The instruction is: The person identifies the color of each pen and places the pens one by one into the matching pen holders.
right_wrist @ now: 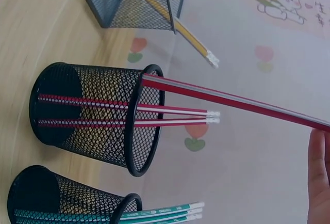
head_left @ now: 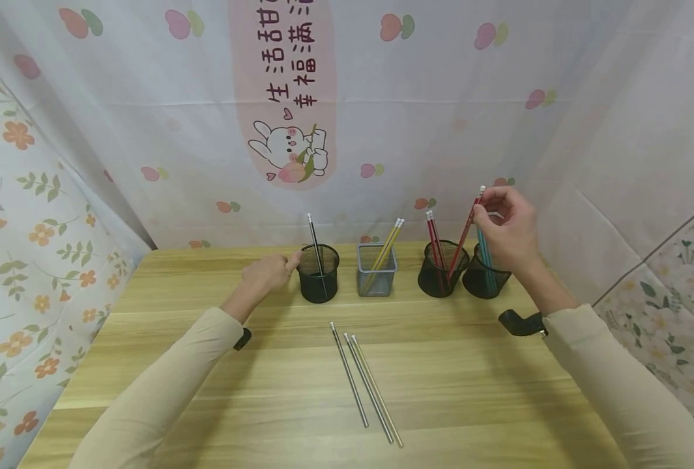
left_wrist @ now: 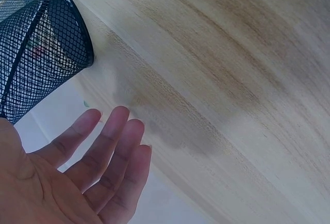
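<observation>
My right hand (head_left: 509,225) pinches a red pencil (head_left: 466,236) near its white eraser end. The pencil slants down to the mouth of a round black mesh cup (right_wrist: 103,113), where two other red pencils (right_wrist: 180,123) stand. Beside that hand, a second round black cup (head_left: 477,284) holds teal pencils (right_wrist: 170,214). At the left, my left hand (head_left: 269,270) is next to another round black mesh cup (left_wrist: 49,53) with a black pencil (head_left: 313,233) in it. Its four fingers extend, apart from the cup; whether the thumb touches the cup I cannot tell.
A square grey mesh holder (head_left: 376,286) with yellow pencils (head_left: 389,242) stands between the round cups. Three pencils lie on the wooden table (head_left: 470,404): a dark one (head_left: 349,374), a grey one (head_left: 369,389) and a pale gold one (head_left: 377,389). A printed curtain (head_left: 452,130) hangs behind.
</observation>
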Motion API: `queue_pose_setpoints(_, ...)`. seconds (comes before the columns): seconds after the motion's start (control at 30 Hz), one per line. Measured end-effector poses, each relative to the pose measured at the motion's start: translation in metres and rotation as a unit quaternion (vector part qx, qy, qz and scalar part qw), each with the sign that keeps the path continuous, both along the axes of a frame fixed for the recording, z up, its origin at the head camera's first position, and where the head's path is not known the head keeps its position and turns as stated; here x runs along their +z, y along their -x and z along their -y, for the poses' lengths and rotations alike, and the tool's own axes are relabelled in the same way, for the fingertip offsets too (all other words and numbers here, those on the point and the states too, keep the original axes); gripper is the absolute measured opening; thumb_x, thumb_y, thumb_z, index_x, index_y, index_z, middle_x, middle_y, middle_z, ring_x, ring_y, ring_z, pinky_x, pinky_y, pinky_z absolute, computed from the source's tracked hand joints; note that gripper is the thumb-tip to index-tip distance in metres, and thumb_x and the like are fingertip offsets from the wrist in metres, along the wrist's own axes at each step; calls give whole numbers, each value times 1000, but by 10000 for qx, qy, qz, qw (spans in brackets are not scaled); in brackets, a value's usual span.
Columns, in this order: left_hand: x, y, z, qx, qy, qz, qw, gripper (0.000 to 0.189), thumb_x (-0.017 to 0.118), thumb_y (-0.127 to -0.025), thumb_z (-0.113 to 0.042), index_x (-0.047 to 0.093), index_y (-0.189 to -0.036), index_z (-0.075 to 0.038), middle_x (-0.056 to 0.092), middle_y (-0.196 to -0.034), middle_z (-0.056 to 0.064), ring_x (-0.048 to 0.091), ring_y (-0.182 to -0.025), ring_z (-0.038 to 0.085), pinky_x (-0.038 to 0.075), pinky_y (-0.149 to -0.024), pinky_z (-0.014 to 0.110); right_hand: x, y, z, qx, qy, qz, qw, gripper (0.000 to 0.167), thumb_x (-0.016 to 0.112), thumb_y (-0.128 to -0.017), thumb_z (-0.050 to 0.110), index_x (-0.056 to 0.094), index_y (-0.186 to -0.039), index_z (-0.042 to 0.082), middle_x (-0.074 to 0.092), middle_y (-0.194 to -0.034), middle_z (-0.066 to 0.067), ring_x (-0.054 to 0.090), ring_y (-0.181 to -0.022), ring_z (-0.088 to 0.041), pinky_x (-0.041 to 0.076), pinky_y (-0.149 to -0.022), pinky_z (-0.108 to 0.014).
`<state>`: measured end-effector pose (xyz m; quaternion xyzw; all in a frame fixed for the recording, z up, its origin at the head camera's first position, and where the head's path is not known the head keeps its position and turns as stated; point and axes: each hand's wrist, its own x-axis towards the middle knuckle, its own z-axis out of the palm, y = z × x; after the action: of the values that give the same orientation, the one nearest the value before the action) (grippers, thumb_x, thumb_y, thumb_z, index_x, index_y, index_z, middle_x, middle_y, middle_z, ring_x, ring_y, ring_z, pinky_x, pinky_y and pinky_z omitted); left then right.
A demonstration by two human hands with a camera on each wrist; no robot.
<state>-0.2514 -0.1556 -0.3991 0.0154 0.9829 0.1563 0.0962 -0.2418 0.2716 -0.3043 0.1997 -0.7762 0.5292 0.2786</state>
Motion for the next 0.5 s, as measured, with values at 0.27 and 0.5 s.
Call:
queue_pose_setpoints(0.27,-2,0,1,-40,-5,-71,10000,88,7,-103,-67,55,-147,-7,56,-139,25,61,-107,49,47,-83,63,10,-8,10,-80,38,-107,9999,18,58,-94,-10,53,-110,-17,61,-97,-10,64,-85,-12,52,-76,-18)
queue_pose_setpoints(0.5,-2,0,1,-74,4,-126,9999,88,7,-104,-66,55,-147,-6,56,-138,26,63,-105,47,49,-78,60,13,-11,18,-38,201,-117,9997,15,60,-95,-8,56,-108,-14,60,-97,-10,64,-86,-14,52,-76,-17)
